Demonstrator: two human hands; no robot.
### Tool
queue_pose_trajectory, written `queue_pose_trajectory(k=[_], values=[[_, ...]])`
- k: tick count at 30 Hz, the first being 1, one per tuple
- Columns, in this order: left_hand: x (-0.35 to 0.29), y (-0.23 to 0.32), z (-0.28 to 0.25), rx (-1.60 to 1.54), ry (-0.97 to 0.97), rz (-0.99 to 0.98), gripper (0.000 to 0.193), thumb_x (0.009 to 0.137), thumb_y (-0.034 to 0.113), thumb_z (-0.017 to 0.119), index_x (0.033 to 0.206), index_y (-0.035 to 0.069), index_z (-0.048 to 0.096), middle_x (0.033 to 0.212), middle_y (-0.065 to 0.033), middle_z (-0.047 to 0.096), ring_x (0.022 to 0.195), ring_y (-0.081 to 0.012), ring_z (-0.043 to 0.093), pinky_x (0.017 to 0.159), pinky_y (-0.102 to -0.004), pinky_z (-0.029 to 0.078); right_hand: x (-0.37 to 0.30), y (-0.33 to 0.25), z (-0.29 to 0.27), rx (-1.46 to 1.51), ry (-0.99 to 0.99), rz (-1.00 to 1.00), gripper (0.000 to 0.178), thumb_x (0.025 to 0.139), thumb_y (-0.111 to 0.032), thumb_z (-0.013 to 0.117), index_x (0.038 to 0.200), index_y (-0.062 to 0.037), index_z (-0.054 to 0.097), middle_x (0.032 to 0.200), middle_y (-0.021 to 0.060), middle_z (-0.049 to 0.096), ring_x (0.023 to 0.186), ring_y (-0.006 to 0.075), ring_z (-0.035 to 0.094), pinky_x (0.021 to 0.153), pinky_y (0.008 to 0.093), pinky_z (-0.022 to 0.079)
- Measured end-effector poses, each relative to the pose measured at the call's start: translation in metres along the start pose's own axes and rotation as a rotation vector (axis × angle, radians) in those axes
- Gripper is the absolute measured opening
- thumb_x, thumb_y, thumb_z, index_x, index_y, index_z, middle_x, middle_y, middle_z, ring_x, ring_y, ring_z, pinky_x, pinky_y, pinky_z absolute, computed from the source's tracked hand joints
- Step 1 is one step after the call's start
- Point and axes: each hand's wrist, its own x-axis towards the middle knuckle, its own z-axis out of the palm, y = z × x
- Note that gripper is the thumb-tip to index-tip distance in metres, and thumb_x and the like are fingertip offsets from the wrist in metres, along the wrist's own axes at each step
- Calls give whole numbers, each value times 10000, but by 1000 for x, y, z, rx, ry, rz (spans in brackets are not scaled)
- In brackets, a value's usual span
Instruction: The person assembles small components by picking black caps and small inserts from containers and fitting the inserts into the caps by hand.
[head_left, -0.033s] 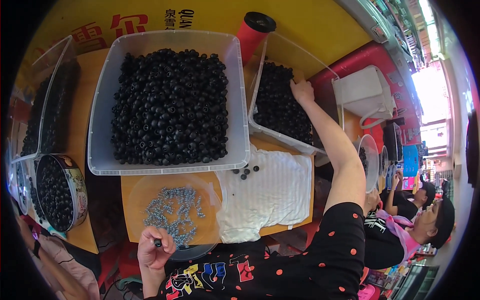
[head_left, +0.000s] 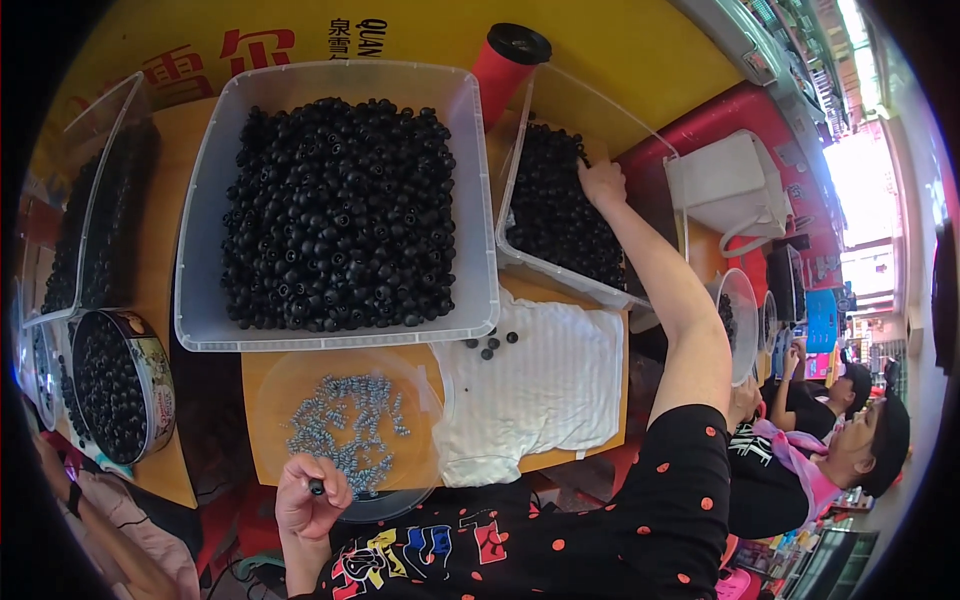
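My left hand (head_left: 312,496) is closed round a small black hollow part (head_left: 316,487), its round end showing between thumb and fingers. It is over the near edge of a clear round tray (head_left: 268,395) with many small grey-blue springs (head_left: 345,420). Stretched far to the right, my right hand (head_left: 603,184) is inside a clear plastic bin (head_left: 560,268), at the edge of a heap of round black pieces (head_left: 555,195). Its fingers are pinched together; what they hold, if anything, blends into the dark heap.
A large translucent bin (head_left: 340,340) of black hollow balls stands ahead, with a black-lidded red cup (head_left: 500,75) behind. Several loose black pieces lie on a white cloth (head_left: 540,390). A round tin (head_left: 155,385) is at left, a white bag (head_left: 725,185) at right. Other people sit on both sides.
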Motion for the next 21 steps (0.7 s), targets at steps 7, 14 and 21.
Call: queue_pose_trajectory(k=[7,14,21], values=[[0,-2,0,9,18,12,174,836,139,655,946,12,609,781,-145,596,683,-225,553,562,-328,426,1,7,0,-50,-55,-119,611,861,-456,555,1269,-7,476,1323,177,459,1196,333,472,982,413,419],[1,-4,0,23,45,6,179,825,140,666,938,11,612,766,-140,597,670,-219,551,565,-323,431,12,9,5,7,-92,-344,474,830,-281,588,1202,7,533,1131,243,591,1083,366,555,934,414,439],[-1,-5,4,47,36,18,175,825,134,664,938,12,611,765,-136,594,659,-213,540,566,-322,430,27,5,-9,603,-666,-73,332,847,-282,590,1059,-28,571,812,107,579,702,217,557,654,318,506]])
